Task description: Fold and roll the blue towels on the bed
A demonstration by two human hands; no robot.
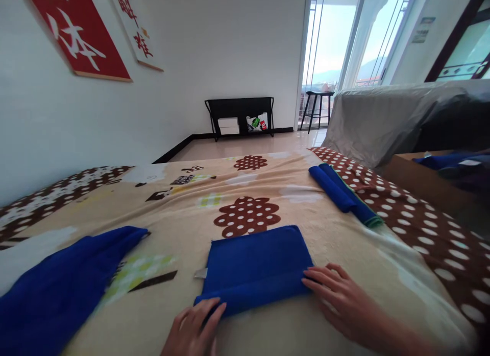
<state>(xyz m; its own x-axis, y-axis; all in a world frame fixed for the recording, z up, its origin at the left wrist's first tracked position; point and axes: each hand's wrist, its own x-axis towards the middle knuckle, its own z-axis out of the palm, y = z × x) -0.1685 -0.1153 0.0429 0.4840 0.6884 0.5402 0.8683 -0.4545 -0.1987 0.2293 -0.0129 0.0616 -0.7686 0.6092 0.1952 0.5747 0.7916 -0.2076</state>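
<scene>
A blue cloth (260, 261) lies flat on the patterned blanket in front of me, with its near edge turned over into a roll. A small pale tag sticks out from its left side. My left hand (196, 325) grips the left end of the rolled edge, fingers curled over it. At the right end of the same roll, my right hand (340, 300) has its fingers bent around the cloth; the thumb is mostly hidden. Farther off to the right rests a rolled blue cloth (339, 190) with a green edge. Another blue cloth (65, 279) is spread loosely at the left.
The beige blanket (184, 208) has a brown polka-dot border and slight wrinkles. On the right, a cardboard box (424, 174) holds dark blue fabric, beside a plastic-covered sofa (383, 116). A black rack (241, 111) and a stool (317, 105) stand beyond.
</scene>
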